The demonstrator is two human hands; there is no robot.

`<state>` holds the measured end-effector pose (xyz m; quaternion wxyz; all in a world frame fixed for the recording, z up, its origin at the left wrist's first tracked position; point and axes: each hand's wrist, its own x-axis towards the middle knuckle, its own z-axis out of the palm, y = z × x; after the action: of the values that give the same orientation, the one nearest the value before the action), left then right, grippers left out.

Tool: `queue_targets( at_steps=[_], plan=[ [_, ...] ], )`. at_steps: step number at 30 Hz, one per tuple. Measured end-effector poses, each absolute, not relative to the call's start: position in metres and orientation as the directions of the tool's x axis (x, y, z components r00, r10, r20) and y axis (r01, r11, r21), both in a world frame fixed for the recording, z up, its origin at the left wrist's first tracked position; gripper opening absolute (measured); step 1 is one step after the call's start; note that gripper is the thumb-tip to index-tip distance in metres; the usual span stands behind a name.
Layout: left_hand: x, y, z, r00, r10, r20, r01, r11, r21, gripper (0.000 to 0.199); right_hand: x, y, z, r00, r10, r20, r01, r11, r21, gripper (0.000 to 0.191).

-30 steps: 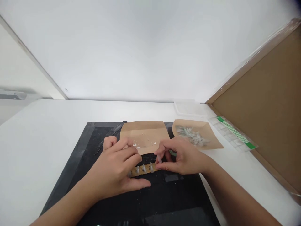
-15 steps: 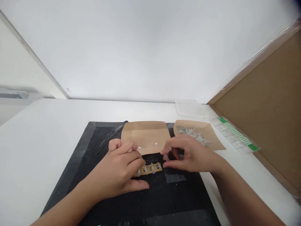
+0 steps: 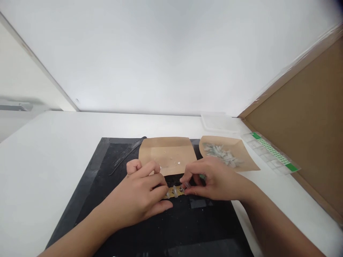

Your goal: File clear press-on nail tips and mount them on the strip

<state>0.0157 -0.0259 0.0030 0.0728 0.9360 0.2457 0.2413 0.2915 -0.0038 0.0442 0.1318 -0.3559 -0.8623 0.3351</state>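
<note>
A short yellowish strip (image 3: 178,191) with clear pieces and small metallic dots lies on the black mat (image 3: 171,228). My left hand (image 3: 146,191) covers its left part, fingers curled over it and thumb along the near side, holding it down. At the strip's right end my right hand (image 3: 211,178) pinches a small clear piece (image 3: 187,184) between thumb and index finger. Just beyond the hands lies a brown paper tray (image 3: 167,144) with a few tiny bits. Clear pieces (image 3: 222,155) are heaped in a second brown tray (image 3: 246,162) behind my right hand.
Black tweezers or a similar thin tool (image 3: 125,157) rest at the mat's back left. A clear compartment box with a green label (image 3: 273,151) is at the right, near a cardboard wall (image 3: 302,117). A translucent lid (image 3: 219,122) lies at the back of the white table (image 3: 64,142).
My right hand has moved slightly left, bringing the clear piece onto the strip's right end. My left hand has shifted a little right and covers more of the strip.
</note>
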Motion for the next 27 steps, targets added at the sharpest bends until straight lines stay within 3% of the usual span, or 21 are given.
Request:
queue_targets(
  at_steps=[5, 15, 21, 27],
  plan=[
    [0.016, -0.026, 0.002, 0.761, 0.485, 0.431, 0.407, -0.874, 0.265, 0.016, 0.288, -0.01, 0.049, -0.707, 0.705, -0.054, 0.531, 0.479, -0.699, 0.024],
    [0.018, -0.028, 0.001, 0.748, 0.512, 0.422, 0.407, -0.857, 0.317, 0.015, 0.283, -0.01, 0.039, -0.731, 0.683, -0.003, 0.511, 0.544, -0.666, 0.021],
    [0.019, -0.027, 0.002, 0.745, 0.513, 0.426, 0.408, -0.856, 0.318, 0.017, 0.291, -0.005, 0.043, -0.711, 0.703, -0.021, 0.439, 0.42, -0.794, 0.022],
    [0.019, -0.027, 0.002, 0.753, 0.506, 0.42, 0.397, -0.859, 0.324, 0.017, 0.297, 0.0, 0.04, -0.691, 0.72, -0.067, 0.497, 0.406, -0.767, 0.021]
  ],
)
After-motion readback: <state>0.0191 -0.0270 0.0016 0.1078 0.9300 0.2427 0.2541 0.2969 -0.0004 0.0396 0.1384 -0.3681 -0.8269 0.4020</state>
